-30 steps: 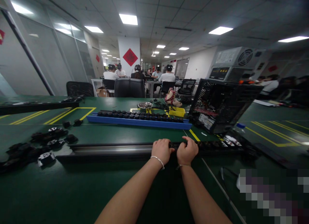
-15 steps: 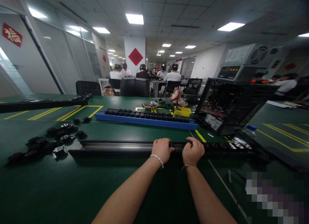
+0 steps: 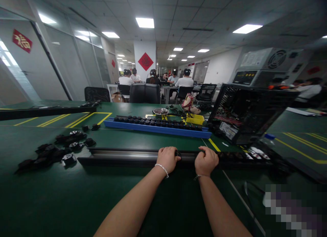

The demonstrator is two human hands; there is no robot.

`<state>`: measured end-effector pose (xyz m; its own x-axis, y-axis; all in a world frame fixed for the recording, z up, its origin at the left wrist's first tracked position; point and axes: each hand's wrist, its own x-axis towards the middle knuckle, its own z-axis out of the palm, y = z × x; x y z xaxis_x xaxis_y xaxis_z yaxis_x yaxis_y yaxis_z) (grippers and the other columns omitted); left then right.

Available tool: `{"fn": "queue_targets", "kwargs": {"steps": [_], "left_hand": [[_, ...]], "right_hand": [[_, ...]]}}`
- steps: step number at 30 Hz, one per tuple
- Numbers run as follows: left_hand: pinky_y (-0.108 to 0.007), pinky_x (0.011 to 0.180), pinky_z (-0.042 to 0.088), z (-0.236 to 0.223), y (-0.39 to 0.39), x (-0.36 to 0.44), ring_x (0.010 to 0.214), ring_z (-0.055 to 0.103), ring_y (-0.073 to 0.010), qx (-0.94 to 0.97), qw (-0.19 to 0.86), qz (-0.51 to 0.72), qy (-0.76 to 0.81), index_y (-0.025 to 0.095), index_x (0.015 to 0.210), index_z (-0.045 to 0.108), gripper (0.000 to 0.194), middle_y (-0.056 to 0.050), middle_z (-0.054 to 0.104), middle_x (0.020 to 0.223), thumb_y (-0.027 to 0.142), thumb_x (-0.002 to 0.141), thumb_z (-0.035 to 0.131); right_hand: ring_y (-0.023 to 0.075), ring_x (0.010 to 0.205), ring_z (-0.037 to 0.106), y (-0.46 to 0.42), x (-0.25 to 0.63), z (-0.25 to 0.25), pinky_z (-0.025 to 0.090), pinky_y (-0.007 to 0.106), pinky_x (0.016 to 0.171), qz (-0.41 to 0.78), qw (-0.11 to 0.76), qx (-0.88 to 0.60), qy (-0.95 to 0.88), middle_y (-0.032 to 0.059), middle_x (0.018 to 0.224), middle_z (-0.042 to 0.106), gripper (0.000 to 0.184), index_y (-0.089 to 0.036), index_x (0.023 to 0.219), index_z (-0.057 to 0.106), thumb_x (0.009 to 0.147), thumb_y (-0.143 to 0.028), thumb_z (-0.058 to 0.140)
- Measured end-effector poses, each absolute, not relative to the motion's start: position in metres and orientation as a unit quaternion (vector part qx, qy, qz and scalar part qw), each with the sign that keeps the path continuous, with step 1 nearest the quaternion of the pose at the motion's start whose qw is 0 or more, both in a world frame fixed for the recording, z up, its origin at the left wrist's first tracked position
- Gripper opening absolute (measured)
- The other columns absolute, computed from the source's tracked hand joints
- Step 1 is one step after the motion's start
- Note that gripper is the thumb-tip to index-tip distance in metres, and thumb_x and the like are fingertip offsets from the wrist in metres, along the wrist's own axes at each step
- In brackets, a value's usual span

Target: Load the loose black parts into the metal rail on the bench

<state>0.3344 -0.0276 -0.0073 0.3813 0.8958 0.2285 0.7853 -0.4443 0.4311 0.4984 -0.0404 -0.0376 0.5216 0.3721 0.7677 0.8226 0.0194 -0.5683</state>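
A long black rail [image 3: 122, 156] with a shiny grey channel lies across the green table before me. My left hand [image 3: 166, 159] is closed over its middle, with a small black module [image 3: 178, 154] between thumb and fingers. To the right, my right hand [image 3: 206, 161] rests on the rail with its fingers curled; whatever is under them is hidden. A short gap of rail separates the two hands. Beyond my right hand, a row of dark modules [image 3: 233, 156] sits in the rail.
Loose black modules [image 3: 48, 152] are heaped at the left. Behind the rail lies a blue channel [image 3: 158, 128] full of modules, near a metal bowl [image 3: 160, 111] and a yellow tray [image 3: 195, 120]. An open computer case [image 3: 245, 117] stands at right. Several people sit far back.
My left hand has shifted a little left along the rail with the black module, widening the gap between my hands. My right hand stays nearly in place. The view has turned slightly left.
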Motion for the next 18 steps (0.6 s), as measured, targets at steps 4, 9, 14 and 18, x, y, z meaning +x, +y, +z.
{"fn": "queue_targets", "kwargs": {"steps": [4, 9, 14, 18], "left_hand": [[-0.038, 0.095, 0.030, -0.006, -0.028, 0.330, 0.107, 0.051, -0.0196, 0.819, 0.133, 0.211, 0.517, 0.023, 0.101, 0.055, 0.025, -0.002, 0.062, 0.109, 0.035, 0.079, 0.056], [-0.039, 0.097, 0.029, -0.005, -0.028, 0.325, 0.108, 0.050, -0.0197, 0.819, 0.129, 0.209, 0.519, 0.024, 0.103, 0.055, 0.026, -0.002, 0.062, 0.110, 0.035, 0.079, 0.056], [-0.039, 0.099, 0.027, -0.005, -0.028, 0.319, 0.108, 0.050, -0.0200, 0.816, 0.134, 0.211, 0.521, 0.024, 0.102, 0.056, 0.025, -0.002, 0.062, 0.110, 0.034, 0.079, 0.057], [-0.040, 0.099, 0.026, -0.004, -0.028, 0.313, 0.109, 0.050, -0.0196, 0.815, 0.134, 0.214, 0.521, 0.024, 0.102, 0.055, 0.024, -0.002, 0.061, 0.110, 0.033, 0.079, 0.056]], "right_hand": [[0.0195, 0.084, 0.056, -0.039, 0.502, -0.040, 0.031, 0.036, 0.084, -0.209, 0.556, -0.664, -0.455, 0.0053, 0.082, 0.065, 0.023, -0.017, 0.069, 0.059, 0.064, -0.011, 0.038], [0.0195, 0.084, 0.055, -0.039, 0.502, -0.040, 0.031, 0.036, 0.084, -0.207, 0.556, -0.664, -0.455, 0.0055, 0.082, 0.065, 0.024, -0.017, 0.070, 0.060, 0.064, -0.010, 0.038], [0.0205, 0.086, 0.055, -0.040, 0.499, -0.038, 0.029, 0.038, 0.086, -0.196, 0.557, -0.673, -0.445, 0.0055, 0.084, 0.065, 0.023, -0.018, 0.069, 0.060, 0.064, -0.012, 0.038], [0.0203, 0.085, 0.055, -0.040, 0.500, -0.038, 0.029, 0.037, 0.085, -0.196, 0.557, -0.672, -0.447, 0.0057, 0.083, 0.065, 0.023, -0.018, 0.070, 0.059, 0.064, -0.011, 0.038]]}}
